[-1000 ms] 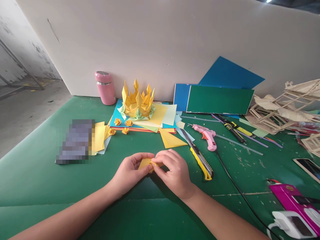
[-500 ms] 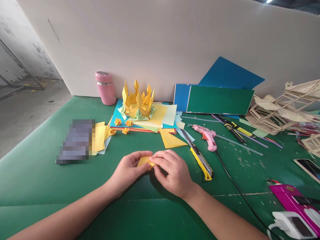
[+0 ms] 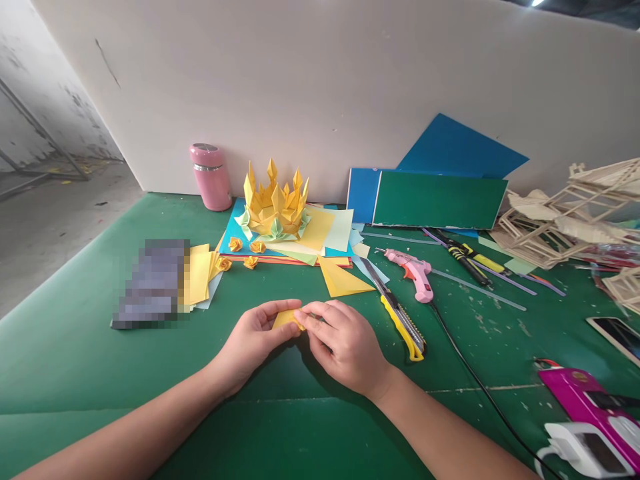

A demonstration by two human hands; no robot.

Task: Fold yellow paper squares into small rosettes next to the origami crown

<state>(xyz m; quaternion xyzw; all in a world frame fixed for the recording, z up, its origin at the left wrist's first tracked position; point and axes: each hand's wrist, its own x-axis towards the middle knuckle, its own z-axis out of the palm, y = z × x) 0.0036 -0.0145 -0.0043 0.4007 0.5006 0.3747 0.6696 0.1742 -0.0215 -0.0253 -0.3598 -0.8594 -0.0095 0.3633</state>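
Note:
A small folded piece of yellow paper (image 3: 285, 319) is held between my two hands above the green table. My left hand (image 3: 256, 340) pinches its left part between thumb and fingers. On its right end, the fingertips of my right hand (image 3: 345, 347) are closed, covering that edge. Beyond my hands stands a yellow folded-paper crown (image 3: 277, 203) with pale green pieces round its base. Several small yellow paper roses (image 3: 251, 262) lie in front of it. A folded yellow paper triangle (image 3: 344, 279) rests just past my right hand.
Right of my hands lie a yellow utility knife (image 3: 403, 328) and a pink glue gun (image 3: 413, 273) with a black cord. A pink flask (image 3: 211, 177) stands back left. Yellow sheets (image 3: 199, 273) lie by a blurred dark object (image 3: 155, 283). A magenta power strip (image 3: 575, 393) sits at right.
Both hands stay in nearly the same place, still gripping the yellow paper. My fingertips have shifted slightly on it, and the paper sits a little higher.

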